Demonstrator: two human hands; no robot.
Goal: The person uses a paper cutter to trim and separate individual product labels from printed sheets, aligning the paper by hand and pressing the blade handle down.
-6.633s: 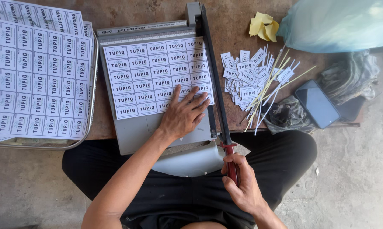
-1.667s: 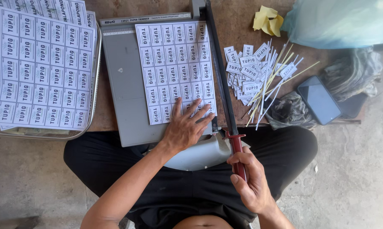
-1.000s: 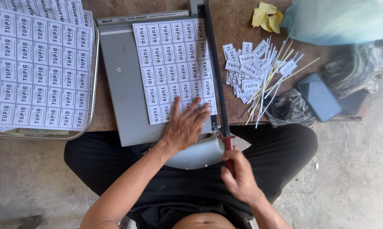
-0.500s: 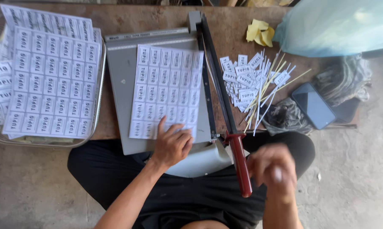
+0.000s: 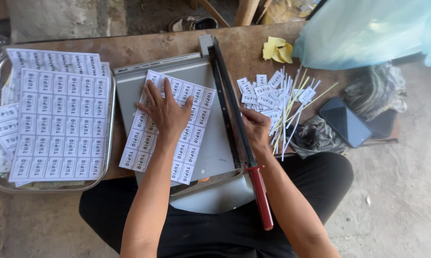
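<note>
Moved since a half-second back: right hand (image 5: pixel 256 129) up from beside the red handle (image 5: pixel 262 198) to the far side of the blade arm (image 5: pixel 229 105); left hand (image 5: pixel 165 112) further up the sheet of labels (image 5: pixel 198 102), now skewed on the cutter bed (image 5: pixel 215 148) and drawn away from the blade.

Left hand flat on that sheet, fingers spread wide, pressing rather than gripping. Right hand resting against the lowered blade arm by the cut labels (image 5: pixel 260 93), fingers curled; impossible to tell whether closed on a strip.

By the look of it, between cuts: clearing on the right, repositioning on the left. For a next cut, probably: square the sheet to the bed, bring one row under the blade line, keep the pressing fingers short of the edge, get the right hand back on the red handle.

Containers: wire tray (image 5: pixel 111 124) at the left, holding a stack of uncut sheets (image 5: pixel 60 124), with more sheets and loose strips beneath and poking out. Blue plastic bag (image 5: pixel 368 28) at the upper right, contents hidden. Cut labels loose on the table (image 5: pixel 167 45), mixed with thin sticks (image 5: pixel 292 105); phone (image 5: pixel 345 122) just beyond.
</note>
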